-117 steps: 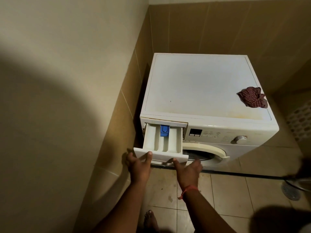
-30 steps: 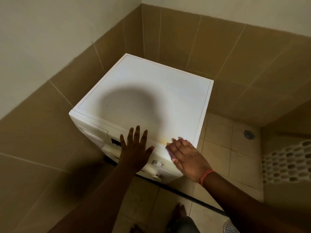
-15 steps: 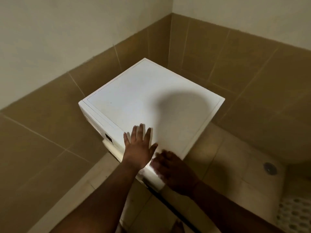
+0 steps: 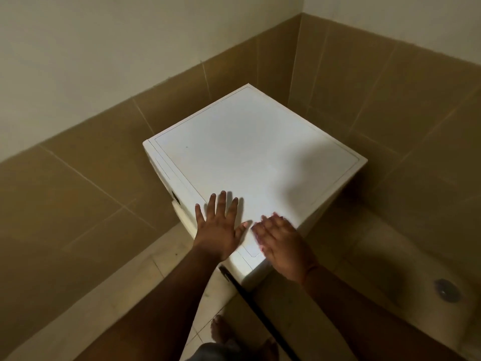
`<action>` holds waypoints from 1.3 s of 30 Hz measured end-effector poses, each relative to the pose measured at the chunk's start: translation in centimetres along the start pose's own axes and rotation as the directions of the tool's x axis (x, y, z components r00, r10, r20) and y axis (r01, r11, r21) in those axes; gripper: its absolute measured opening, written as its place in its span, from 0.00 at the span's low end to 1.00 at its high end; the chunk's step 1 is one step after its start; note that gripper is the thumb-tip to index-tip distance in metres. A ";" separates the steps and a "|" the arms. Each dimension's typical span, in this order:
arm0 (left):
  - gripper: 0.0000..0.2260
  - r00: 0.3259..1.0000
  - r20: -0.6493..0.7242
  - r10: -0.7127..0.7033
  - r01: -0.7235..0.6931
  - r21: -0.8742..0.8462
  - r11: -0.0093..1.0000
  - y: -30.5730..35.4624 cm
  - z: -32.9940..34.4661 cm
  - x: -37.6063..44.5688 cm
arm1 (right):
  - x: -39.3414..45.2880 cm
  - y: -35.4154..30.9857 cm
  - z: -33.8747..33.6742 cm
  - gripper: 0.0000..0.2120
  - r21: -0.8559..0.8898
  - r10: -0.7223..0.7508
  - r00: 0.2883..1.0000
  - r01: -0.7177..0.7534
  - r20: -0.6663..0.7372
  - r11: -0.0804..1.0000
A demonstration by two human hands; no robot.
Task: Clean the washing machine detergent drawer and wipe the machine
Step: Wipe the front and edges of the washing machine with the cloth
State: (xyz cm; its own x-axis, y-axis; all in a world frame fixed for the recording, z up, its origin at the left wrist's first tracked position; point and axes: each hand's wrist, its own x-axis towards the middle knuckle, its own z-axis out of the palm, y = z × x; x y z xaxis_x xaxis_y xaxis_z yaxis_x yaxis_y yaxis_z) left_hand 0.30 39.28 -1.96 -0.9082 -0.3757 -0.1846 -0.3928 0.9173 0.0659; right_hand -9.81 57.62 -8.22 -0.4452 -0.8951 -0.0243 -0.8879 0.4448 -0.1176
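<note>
The white washing machine (image 4: 250, 157) stands in a tiled corner, seen from above. Its detergent drawer (image 4: 166, 175) is pushed in flush with the front panel, of which only a thin strip shows. My left hand (image 4: 221, 225) lies flat on the lid near the front edge, fingers spread and straight. My right hand (image 4: 281, 243) lies flat beside it at the front right corner and is blurred. A faint pinkish edge shows at its fingertips. I cannot tell whether the checked cloth is under the palm.
Brown tiled walls close in on the machine's left and back. A black hose (image 4: 260, 308) runs across the floor below the front. A floor drain (image 4: 446, 293) sits at the right. My bare feet (image 4: 221, 332) stand just in front.
The drawer, open 3.9 s ago, is now closed, and the cloth no longer lies on the lid's right edge. Both hands moved onto the lid; the right hand slid a little over the last second.
</note>
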 end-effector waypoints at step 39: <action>0.32 0.939 -0.103 -0.329 0.319 -0.106 0.942 9.3 0.7 11.6 | 3.3 16.5 -1.2 0.27 -0.102 -0.213 0.967 0.228 0.139 0.968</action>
State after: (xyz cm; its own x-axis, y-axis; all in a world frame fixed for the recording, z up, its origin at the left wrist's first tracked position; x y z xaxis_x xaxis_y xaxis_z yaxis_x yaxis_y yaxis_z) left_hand -13.81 43.53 -4.23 -0.7379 -0.6684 -0.0934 -0.6749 0.7301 0.1073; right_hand -26.07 62.01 -9.02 -0.2248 -0.9648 -0.1366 -0.9732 0.2294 -0.0181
